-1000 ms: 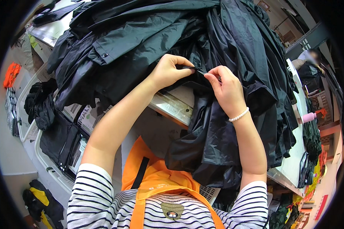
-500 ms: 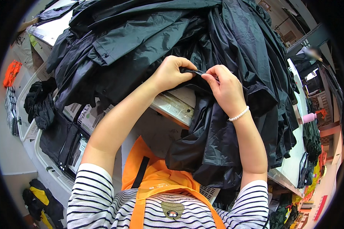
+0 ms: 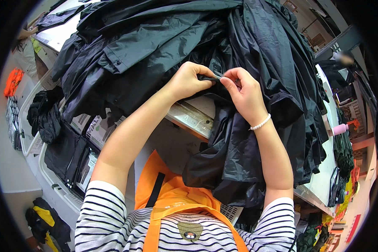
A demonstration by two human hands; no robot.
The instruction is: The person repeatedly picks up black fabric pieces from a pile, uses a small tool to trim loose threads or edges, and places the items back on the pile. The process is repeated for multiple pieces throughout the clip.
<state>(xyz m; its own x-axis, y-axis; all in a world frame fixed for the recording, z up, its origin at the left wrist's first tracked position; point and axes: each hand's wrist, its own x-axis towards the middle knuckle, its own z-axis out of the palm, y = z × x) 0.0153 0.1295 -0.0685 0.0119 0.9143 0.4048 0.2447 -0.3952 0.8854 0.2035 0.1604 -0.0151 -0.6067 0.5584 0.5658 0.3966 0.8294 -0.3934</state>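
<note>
A big heap of black rain jackets (image 3: pixel 176 46) covers the worktable (image 3: pixel 193 119) in front of me. My left hand (image 3: pixel 189 80) and my right hand (image 3: pixel 243 92) meet at the heap's front edge, both pinching a small dark fold of one jacket's fabric (image 3: pixel 212 77) between thumb and fingers. My right wrist wears a white bead bracelet (image 3: pixel 260 124). Part of that jacket (image 3: pixel 235 164) hangs down over the table's edge beside my right forearm. What the fold holds is too small to tell.
White bins (image 3: pixel 59 168) on my left hold more dark garments. An orange item (image 3: pixel 12 82) lies at the far left. A pink bottle (image 3: pixel 339 128) stands on the table at the right, with another person (image 3: pixel 344 59) behind it. I wear an orange apron (image 3: pixel 176 201).
Both hands stay at the same spot on the fabric; the fingers have shifted slightly along the fold, closing nearer to each other.
</note>
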